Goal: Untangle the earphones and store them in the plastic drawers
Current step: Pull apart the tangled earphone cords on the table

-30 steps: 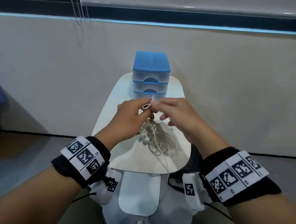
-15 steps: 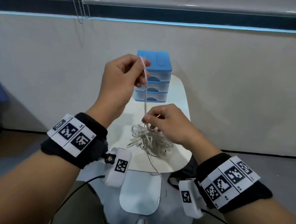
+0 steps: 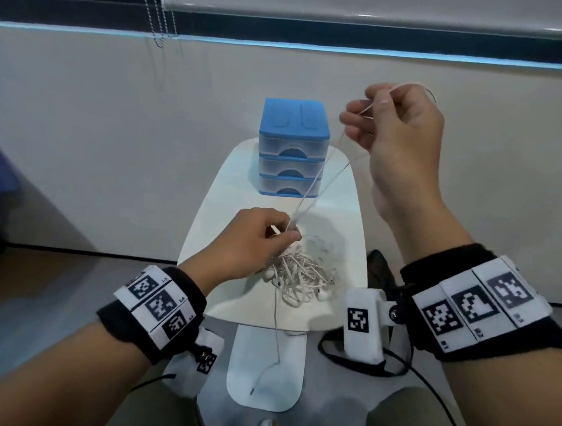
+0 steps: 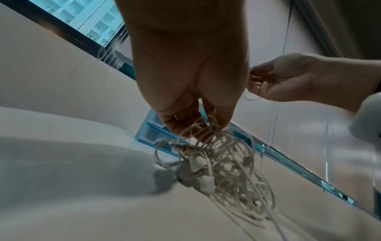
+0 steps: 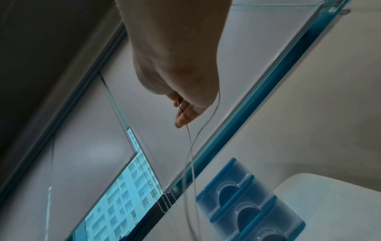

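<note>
On bench (image 3: 345, 196): white earphones (image 3: 299, 275) in knotted heap; left hand (image 3: 255, 237) pinches top of heap, right hand (image 3: 398, 131) pinches raised strand, drawers (image 3: 293, 148) behind.

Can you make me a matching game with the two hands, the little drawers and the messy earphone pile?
Things:
1. left hand
2. right hand
3. plastic drawers
4. earphone tangle

Where or how:
A. raised high, pinching a thin cord
B. heaped on the near part of the white table
C. low, gripping the top of the tangle
D. standing at the far end of the table, all three shut

Pairs: 1-C, 2-A, 3-D, 4-B
</note>
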Motion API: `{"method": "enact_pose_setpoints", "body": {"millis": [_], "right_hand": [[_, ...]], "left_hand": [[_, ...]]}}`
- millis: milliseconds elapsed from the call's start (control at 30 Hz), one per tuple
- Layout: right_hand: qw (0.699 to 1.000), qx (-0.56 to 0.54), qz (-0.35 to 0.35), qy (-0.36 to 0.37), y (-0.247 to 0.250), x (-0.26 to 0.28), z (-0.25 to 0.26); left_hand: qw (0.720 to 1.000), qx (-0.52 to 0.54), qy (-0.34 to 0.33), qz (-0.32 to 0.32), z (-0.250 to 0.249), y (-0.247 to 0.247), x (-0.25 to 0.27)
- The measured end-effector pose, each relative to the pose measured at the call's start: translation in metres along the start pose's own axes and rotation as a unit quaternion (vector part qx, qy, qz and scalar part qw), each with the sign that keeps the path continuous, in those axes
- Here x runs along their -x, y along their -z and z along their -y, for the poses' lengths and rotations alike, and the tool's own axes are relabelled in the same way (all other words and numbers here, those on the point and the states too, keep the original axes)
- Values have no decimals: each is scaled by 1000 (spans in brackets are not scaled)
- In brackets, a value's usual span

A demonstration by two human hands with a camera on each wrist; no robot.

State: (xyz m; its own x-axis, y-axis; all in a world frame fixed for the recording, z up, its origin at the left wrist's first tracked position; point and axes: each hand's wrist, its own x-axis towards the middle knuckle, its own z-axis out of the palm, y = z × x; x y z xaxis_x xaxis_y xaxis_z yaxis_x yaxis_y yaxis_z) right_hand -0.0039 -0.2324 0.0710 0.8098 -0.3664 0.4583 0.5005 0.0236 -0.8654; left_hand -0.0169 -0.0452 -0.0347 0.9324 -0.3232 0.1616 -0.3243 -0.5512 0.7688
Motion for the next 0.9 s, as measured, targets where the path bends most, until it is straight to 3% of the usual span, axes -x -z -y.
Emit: {"method": "enact_pose_setpoints", "body": {"millis": [133,200,267,333,500,667,767,900], "right_hand": [[991,129,-7,-27,18,1,-35],[970,203,65,-118,22,8,-51],[948,168,141,-231,19,18,-61],[933,129,185,-281,14,32,-60],[930,171,221,-239,12,46,-48],[883,310,341,-87,7,61,-27],[889,328,315,-49,-1,56,-32],[938,267,215,-47,2,39,-26]], "left_hand": [[999,-32,-5,-13,-6,17,-6],[999,-43,-27,-14,-18,27,-8],[998,-35,-48,-31,-30,36,-13],[996,4,-56,-71,-38,43,-19],[979,81,-79,-169,-61,60,-32],[950,214,-104,-203,-87,69,-43],[939,257,-125,-191,-91,66,-44],[941,258,-94,-197,-65,58,-35]]}}
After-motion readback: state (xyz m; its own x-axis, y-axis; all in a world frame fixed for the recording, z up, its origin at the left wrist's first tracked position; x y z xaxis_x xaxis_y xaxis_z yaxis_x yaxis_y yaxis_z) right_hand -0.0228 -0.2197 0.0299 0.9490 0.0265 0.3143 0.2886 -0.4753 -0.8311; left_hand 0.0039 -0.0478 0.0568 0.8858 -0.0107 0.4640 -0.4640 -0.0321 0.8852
